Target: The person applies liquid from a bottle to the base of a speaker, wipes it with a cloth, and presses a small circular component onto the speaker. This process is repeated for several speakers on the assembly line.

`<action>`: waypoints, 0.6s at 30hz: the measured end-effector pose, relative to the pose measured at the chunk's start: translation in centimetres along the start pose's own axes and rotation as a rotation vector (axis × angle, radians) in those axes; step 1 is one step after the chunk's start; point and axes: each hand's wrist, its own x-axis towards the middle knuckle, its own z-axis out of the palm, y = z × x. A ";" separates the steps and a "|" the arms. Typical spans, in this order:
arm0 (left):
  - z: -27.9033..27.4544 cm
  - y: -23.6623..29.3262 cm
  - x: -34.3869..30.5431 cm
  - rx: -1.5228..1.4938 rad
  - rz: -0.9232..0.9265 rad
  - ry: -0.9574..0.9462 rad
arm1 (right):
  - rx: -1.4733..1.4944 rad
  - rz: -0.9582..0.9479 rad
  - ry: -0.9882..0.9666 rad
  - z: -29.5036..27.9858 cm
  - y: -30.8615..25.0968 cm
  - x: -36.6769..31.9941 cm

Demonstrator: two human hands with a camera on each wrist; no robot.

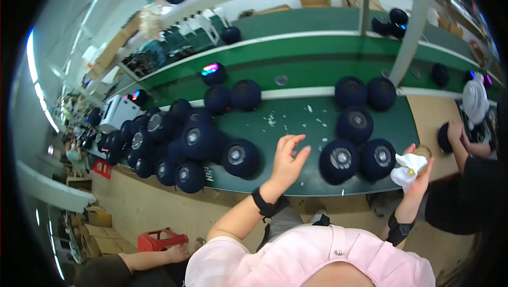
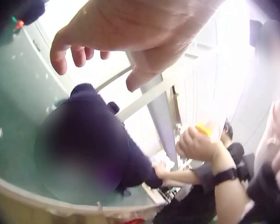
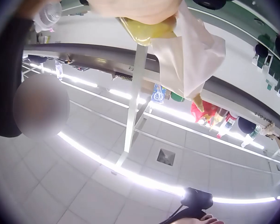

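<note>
My left hand [image 1: 288,162] hovers over the green table, fingers loosely bent and thumb apart, holding nothing. In the left wrist view the same hand [image 2: 135,28] is above a blurred dark ball [image 2: 84,144]. To the right, my right hand [image 1: 420,181] grips a yellowish translucent container [image 1: 423,152] with a white cloth [image 1: 405,170] hanging beside it. The right wrist view shows the container [image 3: 151,31] under that hand [image 3: 142,9], and the cloth [image 3: 191,56]. Dark blue round speakers [image 1: 339,161] stand between my hands, the nearest beside my left thumb.
Many more dark round speakers [image 1: 193,137] crowd the left of the table [image 1: 286,176], with white scraps in the middle. A cardboard sheet [image 1: 434,112] lies at the right, where another person's hands [image 1: 457,136] touch a dark ball. A red stool [image 1: 161,240] stands below left.
</note>
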 end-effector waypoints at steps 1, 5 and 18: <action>-1.9 1.0 1.5 -0.133 0.062 -0.002 | -0.011 0.022 -0.046 0.3 0.3 0.2; -9.7 7.3 5.6 -0.354 0.213 0.058 | -0.034 0.054 -0.108 1.8 0.7 1.3; -13.3 6.7 8.0 -0.714 -0.004 -0.100 | -0.010 0.109 -0.310 2.8 5.6 2.1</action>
